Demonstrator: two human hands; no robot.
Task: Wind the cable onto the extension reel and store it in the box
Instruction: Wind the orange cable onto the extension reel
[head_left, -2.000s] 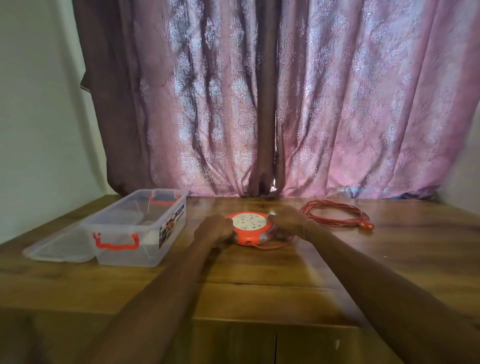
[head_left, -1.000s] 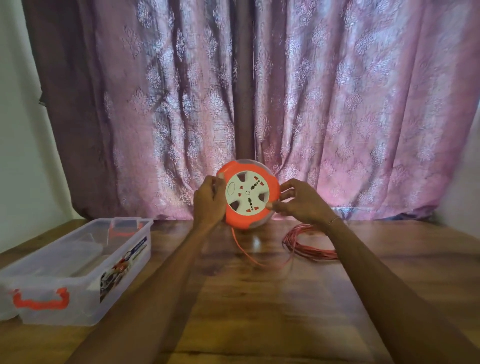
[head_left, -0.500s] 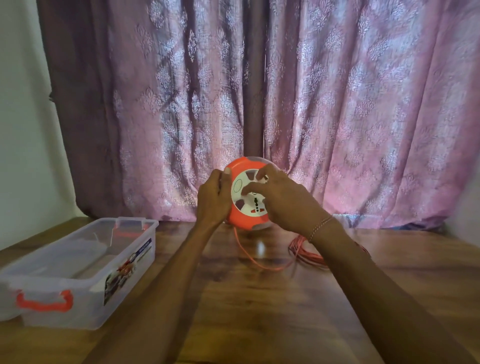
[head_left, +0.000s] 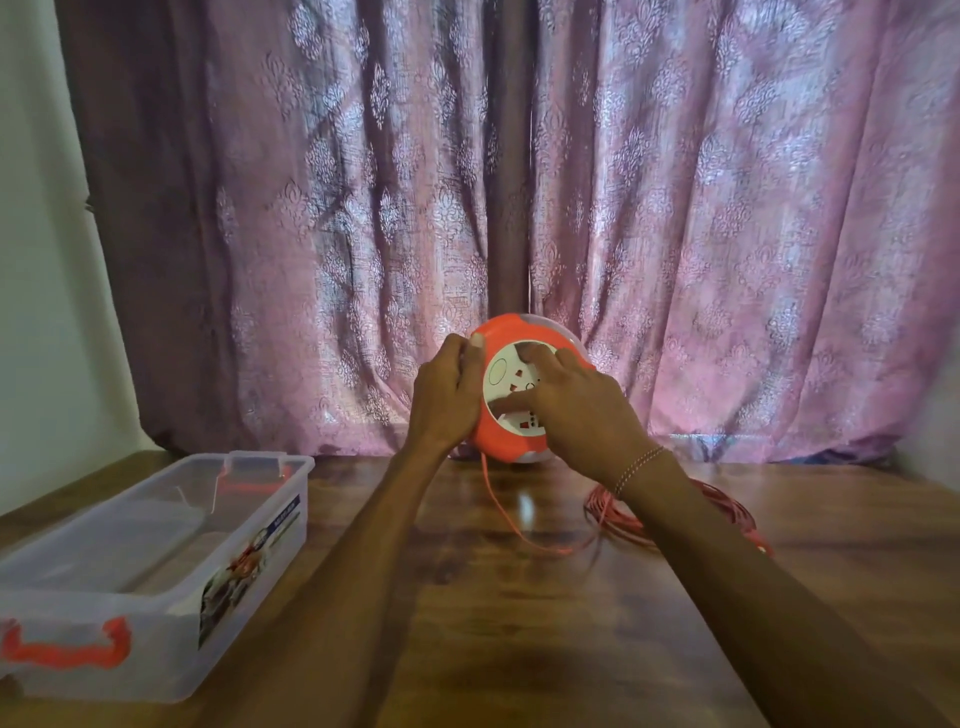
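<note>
I hold the round orange extension reel (head_left: 500, 336) upright above the wooden table (head_left: 519, 623), its white socket face toward me. My left hand (head_left: 447, 400) grips its left rim. My right hand (head_left: 576, 410) lies over the white face, fingers pressed on it. A thin orange cable (head_left: 506, 519) hangs from the reel's underside to the table and runs right into a loose coil (head_left: 727, 506), partly hidden by my right forearm. The clear plastic box (head_left: 249, 551) with orange handles stands open at the left.
A pink patterned curtain (head_left: 675, 234) hangs close behind the table's far edge. A pale wall (head_left: 36, 260) stands at the left. Something clear, perhaps the box's lid, shows through the box's walls.
The reel went from lying flat on the table to being held upright in the air. My right hand shifted from the reel's right edge onto its white face.
</note>
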